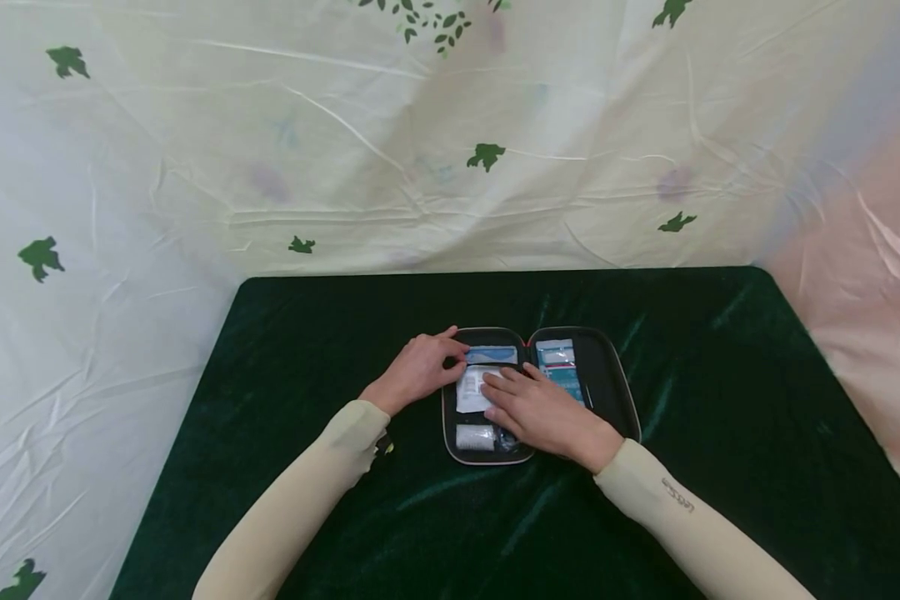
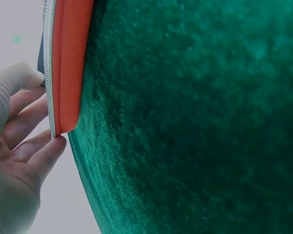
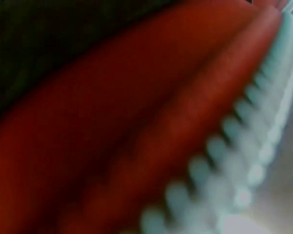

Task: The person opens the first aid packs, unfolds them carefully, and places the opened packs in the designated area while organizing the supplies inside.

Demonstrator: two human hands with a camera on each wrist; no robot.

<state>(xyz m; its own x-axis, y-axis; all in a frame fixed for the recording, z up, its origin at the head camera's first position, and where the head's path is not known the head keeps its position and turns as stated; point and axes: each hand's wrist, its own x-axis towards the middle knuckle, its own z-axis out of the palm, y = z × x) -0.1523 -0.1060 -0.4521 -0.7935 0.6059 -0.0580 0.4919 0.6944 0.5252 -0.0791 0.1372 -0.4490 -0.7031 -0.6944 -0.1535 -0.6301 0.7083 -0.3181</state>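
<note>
A zip-up first-aid case, black inside and orange outside, lies spread open on the green cloth. My left hand is at its upper left rim, thumb and forefinger bent at the left end of a blue packet. In the left wrist view the fingers of that hand reach over the zipper edge. I cannot tell whether they pinch the packet. My right hand lies flat, its extended fingers resting on a white packet. The right wrist view holds only blurred orange fabric and zipper teeth.
A white roll sits in the near left of the case, beside a dark item partly under my right hand. In the other half are a clear-wrapped packet and a teal packet. Green velvet covers the table; pale patterned curtains hang around it.
</note>
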